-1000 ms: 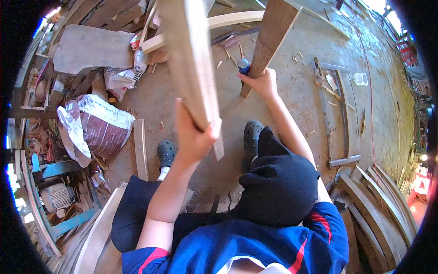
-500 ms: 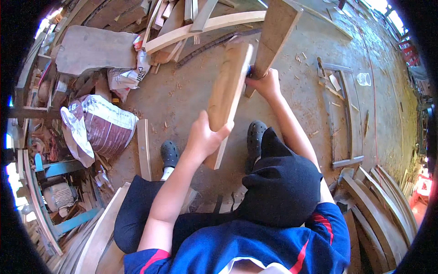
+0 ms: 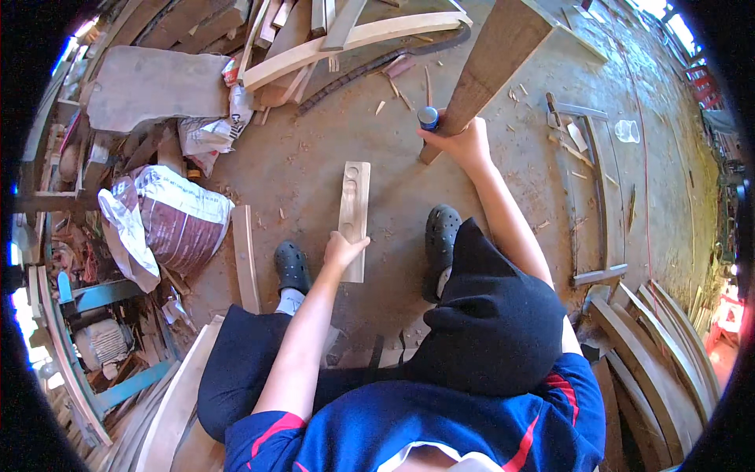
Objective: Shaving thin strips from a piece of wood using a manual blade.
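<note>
My left hand (image 3: 344,250) grips the near part of a pale wooden block (image 3: 359,208), held low between my feet. Round hollows and a long shallow recess show in its upper face. To the right and farther forward, my right hand (image 3: 465,146) is closed around a long brown wooden board (image 3: 497,64) that rises toward the top of the view. A small blue cylinder (image 3: 428,118) with a pale round end sits beside the board at my right thumb. Whether my fingers also hold that cylinder is hidden.
A wooden frame saw (image 3: 602,189) lies on the floor at right, near a clear plastic cup (image 3: 627,131). Stacked boards (image 3: 314,31) and a curved strip (image 3: 354,39) lie far left. A sack (image 3: 181,216) and a motor (image 3: 102,342) are left; curved timbers (image 3: 645,370) are near right.
My left hand has lowered the pale block toward the floor and turned it, showing its hollowed face. The board in my right hand has shifted slightly right, and the blue cylinder now shows more.
</note>
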Action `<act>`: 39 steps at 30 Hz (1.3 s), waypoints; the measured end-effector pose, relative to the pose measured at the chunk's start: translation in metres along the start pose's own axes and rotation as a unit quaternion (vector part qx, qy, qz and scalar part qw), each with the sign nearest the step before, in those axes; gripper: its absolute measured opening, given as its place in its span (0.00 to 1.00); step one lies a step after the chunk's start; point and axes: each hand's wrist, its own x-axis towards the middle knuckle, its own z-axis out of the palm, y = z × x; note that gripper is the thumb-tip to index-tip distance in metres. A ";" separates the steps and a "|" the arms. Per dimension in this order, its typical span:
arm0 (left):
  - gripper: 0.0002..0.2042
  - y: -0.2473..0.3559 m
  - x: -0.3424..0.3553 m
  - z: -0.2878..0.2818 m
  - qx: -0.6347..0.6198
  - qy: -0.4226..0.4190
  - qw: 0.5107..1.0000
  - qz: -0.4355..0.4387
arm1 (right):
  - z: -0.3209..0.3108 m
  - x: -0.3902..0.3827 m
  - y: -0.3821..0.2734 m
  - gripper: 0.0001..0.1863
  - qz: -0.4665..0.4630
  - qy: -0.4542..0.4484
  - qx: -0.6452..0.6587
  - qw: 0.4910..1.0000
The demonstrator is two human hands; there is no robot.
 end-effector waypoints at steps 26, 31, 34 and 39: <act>0.13 0.202 -0.049 -0.120 -0.213 0.259 0.775 0.535 | -0.034 -0.003 -0.030 0.21 -0.105 -0.047 0.024 0.993; 0.14 0.201 -0.055 -0.114 -0.198 0.259 0.780 0.534 | -0.018 0.000 -0.024 0.22 -0.130 -0.102 0.192 0.967; 0.15 0.199 -0.062 -0.100 -0.175 0.298 0.777 0.526 | -0.009 -0.002 -0.018 0.16 -0.066 -0.105 0.254 0.959; 0.13 0.177 -0.068 -0.070 -0.175 0.328 0.787 0.492 | -0.004 -0.003 -0.017 0.09 -0.119 -0.044 0.186 0.974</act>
